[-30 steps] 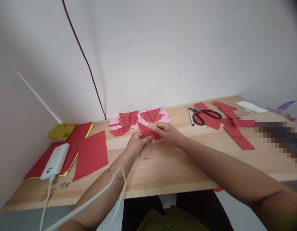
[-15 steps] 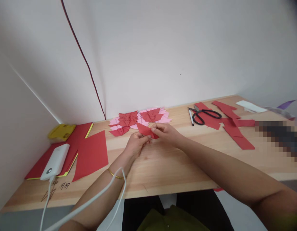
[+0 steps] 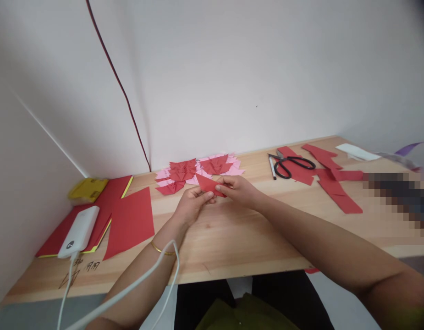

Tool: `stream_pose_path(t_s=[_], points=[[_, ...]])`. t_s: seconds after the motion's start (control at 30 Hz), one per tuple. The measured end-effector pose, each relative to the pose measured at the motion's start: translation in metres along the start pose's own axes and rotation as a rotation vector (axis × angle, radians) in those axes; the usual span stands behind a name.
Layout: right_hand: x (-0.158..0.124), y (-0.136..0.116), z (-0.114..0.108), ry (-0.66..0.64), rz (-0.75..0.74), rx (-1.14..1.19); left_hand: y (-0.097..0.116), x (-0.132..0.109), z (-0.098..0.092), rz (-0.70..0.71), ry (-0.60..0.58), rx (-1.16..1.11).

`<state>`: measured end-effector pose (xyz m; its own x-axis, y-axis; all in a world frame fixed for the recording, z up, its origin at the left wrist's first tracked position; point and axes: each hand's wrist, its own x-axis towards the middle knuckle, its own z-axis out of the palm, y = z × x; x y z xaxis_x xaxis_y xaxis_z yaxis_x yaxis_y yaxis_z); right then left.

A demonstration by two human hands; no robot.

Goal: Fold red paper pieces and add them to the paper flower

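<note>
Between my hands, above the middle of the table, is a small piece of folded red paper (image 3: 207, 183) with a pointed corner toward the upper left. My left hand (image 3: 194, 201) pinches its lower edge with thumb and fingers. On the right side, my right hand (image 3: 234, 190) grips it, the thumb lying on the paper's face. Part of the paper is hidden by the fingers. Just behind it lie rows of folded red paper pieces (image 3: 182, 170) and folded pink paper pieces (image 3: 236, 166), overlapping one another.
A red paper sheet (image 3: 132, 224) lies at left, beside a white power bank (image 3: 80, 229) with a cable and a yellow packet (image 3: 90, 190). Black-handled scissors (image 3: 299, 161), a pen (image 3: 272, 167) and red paper scraps (image 3: 340, 195) are at right on the wooden table (image 3: 232, 243).
The red paper has tilted a little, showing more of its flat face. My left hand has shifted slightly and its thumb sits lower along the paper's edge.
</note>
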<state>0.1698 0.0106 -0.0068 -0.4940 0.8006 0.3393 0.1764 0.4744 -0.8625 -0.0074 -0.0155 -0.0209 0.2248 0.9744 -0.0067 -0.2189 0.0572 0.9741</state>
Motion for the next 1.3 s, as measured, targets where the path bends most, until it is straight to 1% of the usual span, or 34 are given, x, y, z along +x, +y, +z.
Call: stream_pose_path(t_s=[0.23,0.4,0.63,0.87,1.1,1.2,1.3], points=[[0.0009,0.0023,0.0011,-0.013,-0.037,-0.041,-0.0021,0.0017,-0.006,0.025,0.079,0.071],[-0.0002,0.0007,0.0023,0.007,-0.083,-0.096,-0.0026,0.0019,-0.0058,0.034,0.085,0.069],[0.0002,-0.0001,0.002,0.011,-0.1,-0.114,-0.0034,0.0029,-0.0057,0.047,0.11,0.089],[-0.0001,-0.0004,0.0027,0.029,-0.087,-0.095,-0.0032,0.0027,-0.0047,0.1,0.148,0.188],[-0.0003,-0.0019,0.0037,0.053,-0.076,-0.111,0.0028,0.0003,0.0006,0.12,0.146,0.254],[-0.0007,-0.0024,0.0038,0.053,-0.078,-0.111,0.0021,0.0002,0.001,0.116,0.147,0.255],[-0.0009,-0.0029,0.0032,0.047,-0.069,-0.1,0.0,0.0005,0.0001,0.109,0.122,0.231]])
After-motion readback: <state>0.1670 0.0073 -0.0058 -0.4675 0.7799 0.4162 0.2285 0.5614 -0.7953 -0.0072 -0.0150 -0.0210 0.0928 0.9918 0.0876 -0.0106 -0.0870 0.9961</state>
